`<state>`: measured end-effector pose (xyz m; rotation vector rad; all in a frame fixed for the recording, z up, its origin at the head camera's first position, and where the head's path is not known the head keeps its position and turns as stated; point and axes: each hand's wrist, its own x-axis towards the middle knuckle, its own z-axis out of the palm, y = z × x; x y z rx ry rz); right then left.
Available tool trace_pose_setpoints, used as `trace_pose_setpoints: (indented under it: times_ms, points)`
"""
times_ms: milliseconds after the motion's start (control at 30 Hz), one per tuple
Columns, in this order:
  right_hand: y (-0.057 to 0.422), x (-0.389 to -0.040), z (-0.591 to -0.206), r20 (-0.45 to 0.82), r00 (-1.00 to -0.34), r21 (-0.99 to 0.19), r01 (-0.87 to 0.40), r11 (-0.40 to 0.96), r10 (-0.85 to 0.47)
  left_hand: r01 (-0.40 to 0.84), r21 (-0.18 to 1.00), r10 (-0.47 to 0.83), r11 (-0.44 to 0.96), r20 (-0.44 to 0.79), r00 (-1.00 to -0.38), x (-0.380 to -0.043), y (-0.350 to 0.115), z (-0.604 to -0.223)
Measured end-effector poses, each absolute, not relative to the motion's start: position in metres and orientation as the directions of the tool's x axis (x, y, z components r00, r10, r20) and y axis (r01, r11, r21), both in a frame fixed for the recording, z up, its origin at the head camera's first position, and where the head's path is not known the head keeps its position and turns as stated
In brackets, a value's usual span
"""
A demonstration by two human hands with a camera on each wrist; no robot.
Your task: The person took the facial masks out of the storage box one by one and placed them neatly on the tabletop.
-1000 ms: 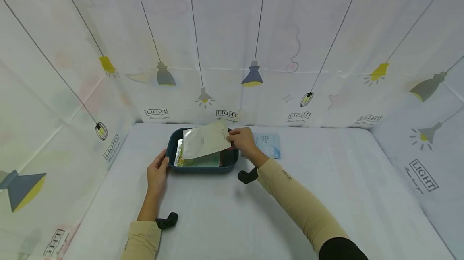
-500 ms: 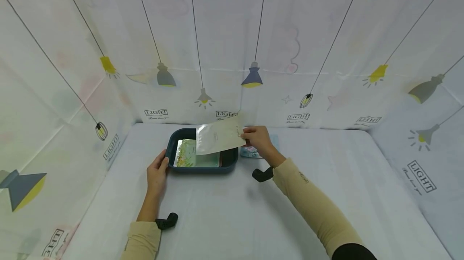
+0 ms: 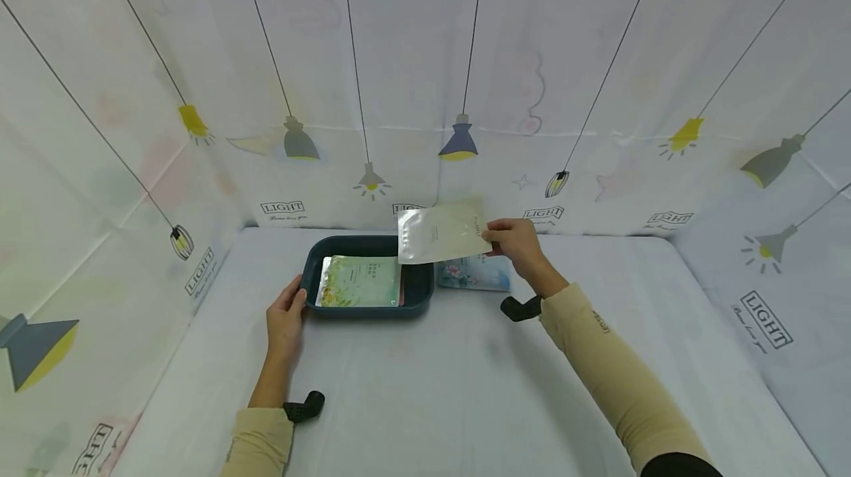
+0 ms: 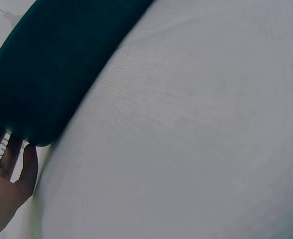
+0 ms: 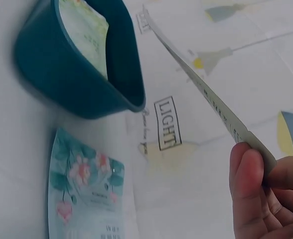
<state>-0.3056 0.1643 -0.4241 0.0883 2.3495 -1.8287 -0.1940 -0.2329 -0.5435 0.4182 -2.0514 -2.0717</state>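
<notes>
My right hand (image 3: 521, 244) pinches a flat cream sheet mask packet (image 3: 442, 233) by its right edge, between thumb and fingers. The packet is held up over the right end of a dark teal tray (image 3: 359, 312) and shows edge-on in the right wrist view. Inside the tray lies a green floral mask packet (image 3: 362, 281), with a reddish edge of another one showing under it. My left hand (image 3: 284, 322) rests its extended fingers and thumb against the tray's left end. Below the right hand, a light blue floral mask packet (image 5: 86, 194) lies on the table beside the tray.
A white cloth covers the table (image 3: 412, 396). Behind it and at both sides hangs a white curtain (image 3: 399, 93) printed with lamps. Each wrist carries a black camera mount, such as the left mount (image 3: 304, 407).
My right hand has carried the cream packet rightward and up from over the tray, uncovering the green packet and more of the blue one. The left hand has stayed at the tray's end.
</notes>
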Motion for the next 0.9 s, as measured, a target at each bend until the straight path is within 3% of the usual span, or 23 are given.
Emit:
trace_pose_setpoints:
  times_ms: [900]
  points:
    - [0.241,-0.313,-0.439,-0.119,-0.993,-0.943,0.121,0.309,0.026,-0.06,0.998,-0.348,-0.022,-0.064,-0.935,-0.198,-0.234,-0.549]
